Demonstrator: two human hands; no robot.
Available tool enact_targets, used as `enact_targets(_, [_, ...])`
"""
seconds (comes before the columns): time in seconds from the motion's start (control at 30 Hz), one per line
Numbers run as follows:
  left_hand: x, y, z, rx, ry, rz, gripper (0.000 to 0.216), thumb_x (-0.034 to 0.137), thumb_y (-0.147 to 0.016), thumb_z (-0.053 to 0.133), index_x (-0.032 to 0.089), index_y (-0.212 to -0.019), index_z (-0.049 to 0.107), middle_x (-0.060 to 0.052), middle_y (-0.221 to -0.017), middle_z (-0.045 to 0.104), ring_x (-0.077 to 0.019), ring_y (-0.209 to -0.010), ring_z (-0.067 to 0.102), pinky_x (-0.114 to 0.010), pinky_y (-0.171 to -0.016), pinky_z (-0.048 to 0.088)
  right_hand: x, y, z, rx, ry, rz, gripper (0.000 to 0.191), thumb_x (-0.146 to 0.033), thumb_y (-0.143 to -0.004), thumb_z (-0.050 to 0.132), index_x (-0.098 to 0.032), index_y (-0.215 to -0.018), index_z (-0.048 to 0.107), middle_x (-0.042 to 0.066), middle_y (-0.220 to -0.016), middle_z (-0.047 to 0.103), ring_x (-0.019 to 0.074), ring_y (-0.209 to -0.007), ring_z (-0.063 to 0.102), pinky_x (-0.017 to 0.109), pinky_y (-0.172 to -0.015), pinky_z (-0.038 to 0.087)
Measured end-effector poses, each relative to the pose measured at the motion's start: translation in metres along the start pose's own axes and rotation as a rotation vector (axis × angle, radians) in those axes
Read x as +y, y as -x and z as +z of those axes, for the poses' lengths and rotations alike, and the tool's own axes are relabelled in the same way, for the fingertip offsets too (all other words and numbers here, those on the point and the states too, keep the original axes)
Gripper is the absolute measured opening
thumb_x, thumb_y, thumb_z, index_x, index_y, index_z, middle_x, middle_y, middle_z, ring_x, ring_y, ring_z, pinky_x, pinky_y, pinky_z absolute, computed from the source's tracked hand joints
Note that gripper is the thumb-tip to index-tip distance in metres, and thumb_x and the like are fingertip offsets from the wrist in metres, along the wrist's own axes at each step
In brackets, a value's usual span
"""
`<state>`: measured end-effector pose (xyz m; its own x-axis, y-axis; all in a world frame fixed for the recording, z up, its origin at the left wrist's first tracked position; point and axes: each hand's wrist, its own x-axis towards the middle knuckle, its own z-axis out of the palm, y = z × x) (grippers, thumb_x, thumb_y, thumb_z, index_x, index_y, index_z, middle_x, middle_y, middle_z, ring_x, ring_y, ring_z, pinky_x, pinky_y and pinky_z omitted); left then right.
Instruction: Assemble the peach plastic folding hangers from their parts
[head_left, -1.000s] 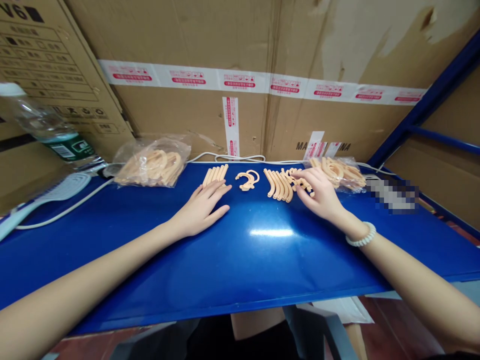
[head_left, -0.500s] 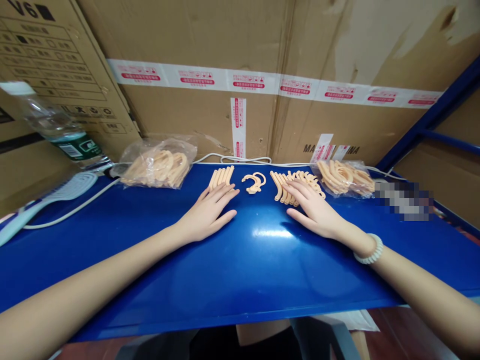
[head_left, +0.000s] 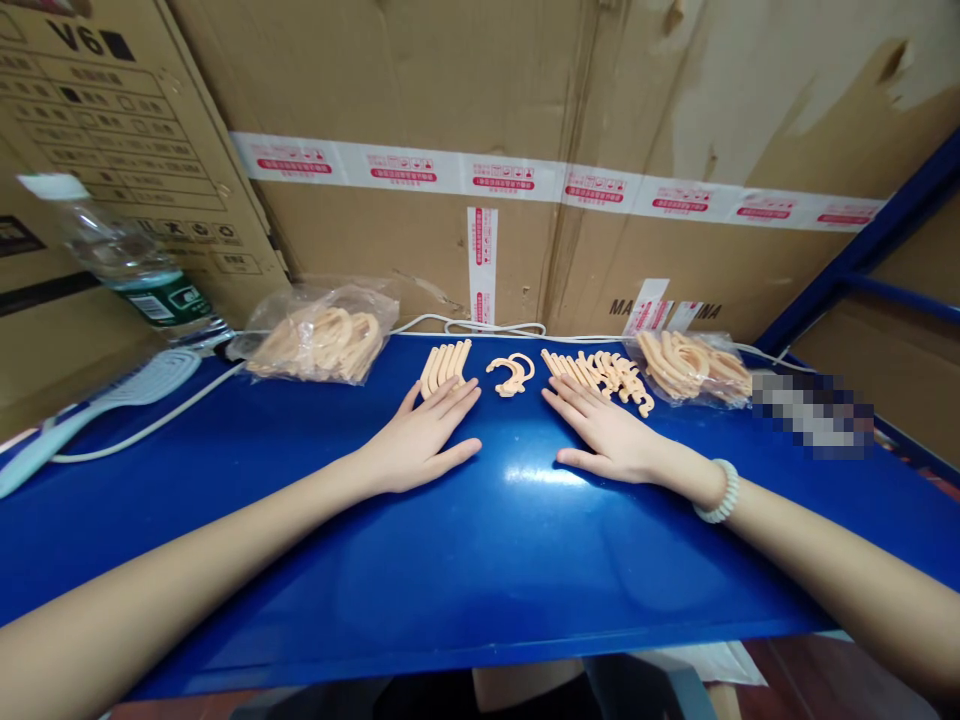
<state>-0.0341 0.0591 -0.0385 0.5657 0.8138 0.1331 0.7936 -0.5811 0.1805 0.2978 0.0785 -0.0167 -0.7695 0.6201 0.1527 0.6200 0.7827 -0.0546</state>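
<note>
My left hand (head_left: pixel 424 437) lies flat with its fingers stretched out, the tips over the near ends of several pale, curved wood-coloured strips (head_left: pixel 448 362) set side by side. My right hand (head_left: pixel 607 432), also flat and open, has its fingertips at a row of similar curved strips (head_left: pixel 559 364), covering their near ends. To the right of that row sit several small hook-shaped pieces (head_left: pixel 619 372), partly behind the hand. Between the two hands rests a small group of C-shaped pieces (head_left: pixel 511 375), touched by neither hand.
Clear bags of curved pieces lie at left (head_left: pixel 322 340) and right (head_left: pixel 694 365) on the blue table (head_left: pixel 450 570). A water bottle (head_left: pixel 139 265), a pale blue hairbrush (head_left: pixel 142 380) and a white cable (head_left: pixel 495 328) are near the cardboard (head_left: pixel 390 240) behind.
My right hand has shifted left and slightly toward me, uncovering more of the hook-shaped pieces. My left hand stays over its strips. The whole view has tilted slightly.
</note>
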Motion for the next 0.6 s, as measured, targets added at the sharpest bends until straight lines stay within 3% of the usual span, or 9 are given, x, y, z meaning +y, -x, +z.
enact_targets(0.13, [-0.001,-0.001,0.000,-0.015,-0.005,0.000,0.076,0.067,-0.103,0.027,0.021,-0.163,0.024,-0.009,-0.169,0.019,-0.0344,-0.157,0.018,-0.065,-0.125,0.013,0.008,-0.008,0.001,-0.008,-0.030,-0.003,0.093,-0.071,-0.096,0.050,-0.007,-0.161,0.031,0.024,-0.166,0.023,0.0383,-0.155,0.019,0.058,-0.126,0.024])
enact_targets(0.4, [0.002,-0.006,-0.004,-0.031,0.021,0.016,0.076,0.066,-0.102,0.033,0.021,-0.163,0.024,-0.011,-0.169,0.019,-0.0344,-0.157,0.018,-0.066,-0.125,0.013,0.023,-0.028,-0.003,-0.023,-0.022,0.028,0.090,-0.072,-0.097,0.046,-0.008,-0.159,0.035,0.024,-0.164,0.030,0.0391,-0.153,0.027,0.060,-0.125,0.026])
enact_targets(0.5, [0.001,-0.008,-0.007,-0.004,0.068,0.018,0.075,0.062,-0.102,0.035,0.018,-0.162,0.025,-0.012,-0.169,0.019,-0.0326,-0.158,0.015,-0.064,-0.126,0.014,0.011,-0.037,-0.005,0.106,0.019,0.030,0.073,-0.058,-0.101,0.048,-0.009,-0.154,0.043,0.025,-0.158,0.042,0.0401,-0.149,0.035,0.063,-0.121,0.030])
enact_targets(0.6, [-0.008,-0.009,-0.007,0.132,0.124,-0.014,0.069,0.056,-0.102,0.039,0.017,-0.159,0.031,-0.013,-0.168,0.025,-0.0325,-0.157,0.019,-0.063,-0.125,0.019,-0.007,-0.050,-0.006,0.291,0.008,0.061,0.048,-0.037,-0.100,0.053,-0.015,-0.142,0.056,0.021,-0.132,0.063,0.0376,-0.128,0.055,0.061,-0.107,0.044])
